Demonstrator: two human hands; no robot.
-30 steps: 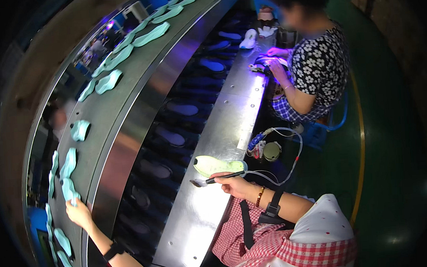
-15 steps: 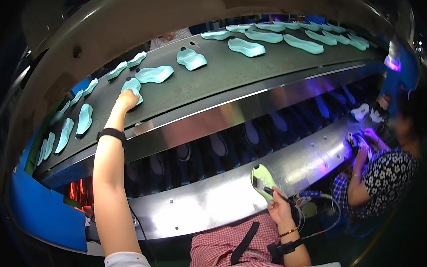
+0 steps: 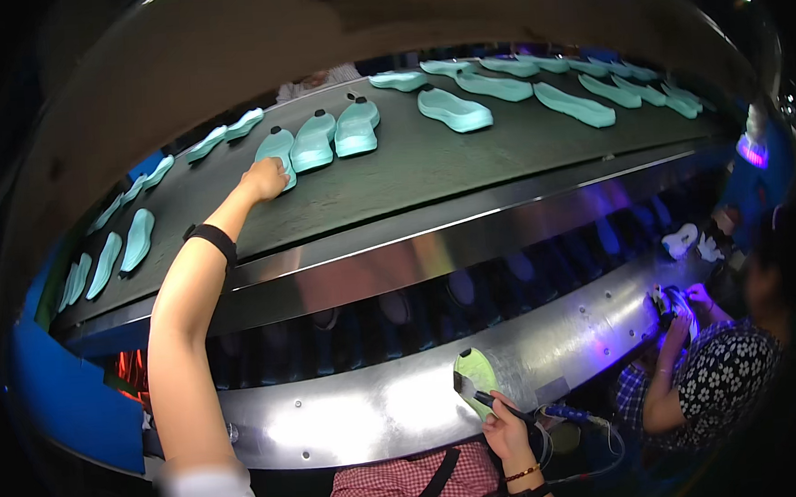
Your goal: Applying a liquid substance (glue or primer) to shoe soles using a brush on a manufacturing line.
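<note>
On the dark belt, my left hand [image 3: 267, 178] reaches out with its fingers closed on a mint-green shoe sole [image 3: 276, 147] that has a black tab at its far end. Two more such soles stand close beside it on the right: a middle sole [image 3: 313, 142] and a further sole [image 3: 356, 128]. My right hand [image 3: 507, 426] grips a flat paintbrush [image 3: 485, 396] with a dark handle. The brush's bristle end lies over a yellow-green sole [image 3: 475, 373] on the metal ledge. Part of that sole is hidden behind the brush and hand.
Many mint soles lie along the belt [image 3: 367, 182], to left and right. A metal rail edges it, above a lower row of dim soles. A co-worker [image 3: 725, 374] at the right works under purplish light. A blue-handled tool [image 3: 567, 412] with a cable lies right of my hand.
My left hand has moved right with its sole, which now sits beside the others. The middle sole, lying crosswise before, now points away from me. The brush tip has shifted left across the yellow-green sole.
</note>
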